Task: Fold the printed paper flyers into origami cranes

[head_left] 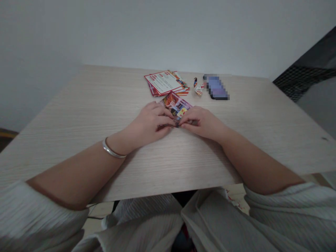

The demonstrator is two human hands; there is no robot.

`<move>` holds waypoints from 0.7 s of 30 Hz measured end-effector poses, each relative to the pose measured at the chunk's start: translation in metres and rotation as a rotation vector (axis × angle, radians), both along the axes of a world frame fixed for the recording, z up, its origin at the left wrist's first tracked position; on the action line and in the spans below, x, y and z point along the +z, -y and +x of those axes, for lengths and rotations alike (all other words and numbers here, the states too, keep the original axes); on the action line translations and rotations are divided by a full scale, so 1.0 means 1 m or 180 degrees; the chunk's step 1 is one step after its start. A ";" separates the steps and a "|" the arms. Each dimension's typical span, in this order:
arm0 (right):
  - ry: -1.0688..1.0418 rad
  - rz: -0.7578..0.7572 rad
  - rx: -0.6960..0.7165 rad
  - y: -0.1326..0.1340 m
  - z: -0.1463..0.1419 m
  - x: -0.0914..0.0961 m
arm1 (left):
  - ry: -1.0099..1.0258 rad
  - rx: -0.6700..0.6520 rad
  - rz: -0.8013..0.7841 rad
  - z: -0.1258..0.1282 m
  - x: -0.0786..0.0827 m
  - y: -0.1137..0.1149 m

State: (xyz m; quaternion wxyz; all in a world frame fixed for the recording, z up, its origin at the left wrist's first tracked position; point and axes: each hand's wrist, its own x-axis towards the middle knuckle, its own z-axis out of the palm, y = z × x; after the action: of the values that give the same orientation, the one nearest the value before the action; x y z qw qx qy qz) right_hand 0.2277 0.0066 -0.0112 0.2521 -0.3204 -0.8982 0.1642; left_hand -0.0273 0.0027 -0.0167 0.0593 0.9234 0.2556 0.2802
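Observation:
A colourful printed sheet of paper (pixel 175 104) lies on the table between my hands, one corner pointing away from me and its near edge apparently folded. My left hand (pixel 154 119) grips the near left part of it, thumb below and fingers on top. On the near right part, my right hand (pixel 201 120) pinches the paper between thumb and fingers. Both sets of fingertips almost meet at the near corner, and they cover much of the sheet's lower portion.
Behind the sheet lies a stack of printed leaflets (pixel 164 83). Right of it stands a small folded paper figure (pixel 198 89), and beside that a phone (pixel 217 87), its picture pixelated. The pale wooden table (pixel 105 91) meets a white wall at the back.

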 end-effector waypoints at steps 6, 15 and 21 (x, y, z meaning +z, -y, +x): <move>0.0130 0.0607 -0.0355 -0.008 0.019 -0.007 | -0.0312 0.0007 -0.0139 0.001 0.001 0.000; 0.0282 0.0114 -0.0527 -0.016 0.031 -0.015 | -0.0525 0.0018 -0.0432 0.001 0.002 0.003; 0.0207 0.0262 -0.0383 -0.021 0.036 -0.017 | -0.0562 -0.0128 -0.0684 0.003 0.006 0.005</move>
State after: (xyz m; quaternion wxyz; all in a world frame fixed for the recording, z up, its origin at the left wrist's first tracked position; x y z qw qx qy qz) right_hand 0.2639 0.0277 -0.0281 0.2452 -0.3684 -0.8910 0.1011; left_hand -0.0247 -0.0022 -0.0107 0.1407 0.9377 0.2698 0.1676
